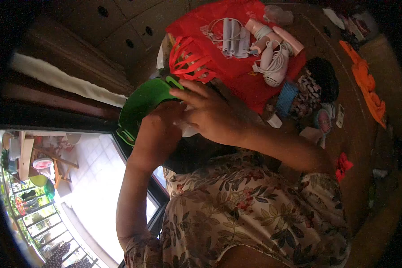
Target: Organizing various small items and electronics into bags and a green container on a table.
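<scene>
A green plastic bin (pixel 142 95) with light green handles stands tilted at the upper left of my lap. My left hand (pixel 160 130) is curled over its near side; its fingertips are hidden. My right hand (pixel 214 115) meets it from the right, some fingers spread near the bin's upper handle, the others bent. Between the two hands shows a thin, crumpled white thing (pixel 189 130), like tissue or film, which my right hand seems to pinch; it is partly hidden and blurred. Dark cloth or a dark bag (pixel 201 150) lies below the hands.
On a wooden table, a red bag (pixel 234 78) lies under a white hair dryer (pixel 274 67), pink appliances with wound cords and white rolls (pixel 232 37). A blue mesh item (pixel 287 98), a pink hairbrush (pixel 323 120) and orange cloth (pixel 365 80) are farther right. A bright doorway (pixel 97 181) opens at left.
</scene>
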The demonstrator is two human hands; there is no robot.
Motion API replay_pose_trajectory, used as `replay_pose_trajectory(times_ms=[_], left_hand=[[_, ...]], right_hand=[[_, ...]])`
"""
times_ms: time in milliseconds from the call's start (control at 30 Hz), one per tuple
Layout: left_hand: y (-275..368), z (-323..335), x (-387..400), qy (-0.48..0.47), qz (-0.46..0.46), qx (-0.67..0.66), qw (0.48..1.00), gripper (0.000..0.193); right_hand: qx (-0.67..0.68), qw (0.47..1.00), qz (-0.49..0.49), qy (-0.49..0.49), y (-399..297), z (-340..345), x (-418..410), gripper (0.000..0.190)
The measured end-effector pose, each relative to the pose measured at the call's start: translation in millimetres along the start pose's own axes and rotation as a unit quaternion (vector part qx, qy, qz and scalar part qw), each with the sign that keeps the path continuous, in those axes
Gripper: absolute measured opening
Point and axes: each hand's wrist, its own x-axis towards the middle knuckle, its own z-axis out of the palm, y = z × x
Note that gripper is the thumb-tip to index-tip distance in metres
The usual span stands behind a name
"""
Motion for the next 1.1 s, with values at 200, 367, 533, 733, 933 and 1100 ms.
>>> replay_pose_trajectory(times_ms=[200, 367, 533, 733, 933, 1100], left_hand=[[4.9, 0.0, 1.8, -0.025, -0.006, 0.043, 0.999, 0.04], [10.9, -11.7, 2.9, 0.005, 0.007, 0.016, 1.0, 0.039], [3.8, -3.3, 10.1, -0.059, -0.021, 0.073, 0.995, 0.04], [-5.9, -2.9, 5.0, 0.018, -0.01, -0.029, 0.999, 0.037], [-31.4, -11.9, -15.4, -0.013, -0.121, -0.218, 0.968, 0.062], [-38.3, 3.3, -17.4, -0.086, -0.143, -0.342, 0.925, 0.052]], right_hand=[[-0.108, 0.992, -0.04, 0.052, -1.5, 16.6, 10.2, 0.028], [-0.057, 0.998, -0.009, 0.029, -5.3, -8.5, 2.3, 0.026], [0.064, 0.98, 0.12, -0.147, -8.1, -11.0, 9.6, 0.027], [0.133, 0.982, 0.099, -0.088, 6.7, -21.1, 8.1, 0.032], [0.406, 0.906, 0.107, -0.059, 40.7, -7.3, -3.6, 0.03], [0.42, 0.87, 0.152, -0.208, 47.6, 9.7, -10.8, 0.033]])
